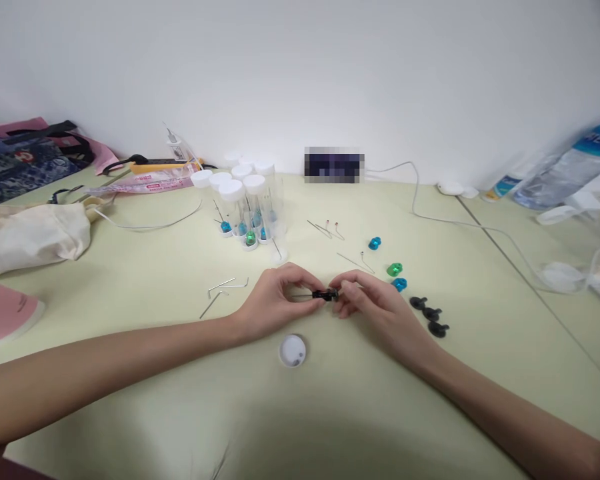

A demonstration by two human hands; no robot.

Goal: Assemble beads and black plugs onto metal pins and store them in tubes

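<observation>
My left hand [285, 293] pinches a small black part [322, 295] between thumb and fingertips. A thin metal rod [300, 296] runs from that part back into my left palm. At the part's other end, the fingertips of my right hand [363, 297] are closed against it. Just below the hands lies a white round cap [293, 351] with tiny bits in it. Right of my right hand are a green metallic piece [395, 269], blue metallic pieces [399, 285] and several black pieces with tabs [431, 313].
Several clear tubes with white caps [231, 191] stand at the back, holding coloured pieces. Hex keys [225, 287] lie left of my left hand, bent wires [330, 230] beyond the hands. A white cable [455, 220], water bottle [570, 167] and cloth bag [40, 233] lie farther out.
</observation>
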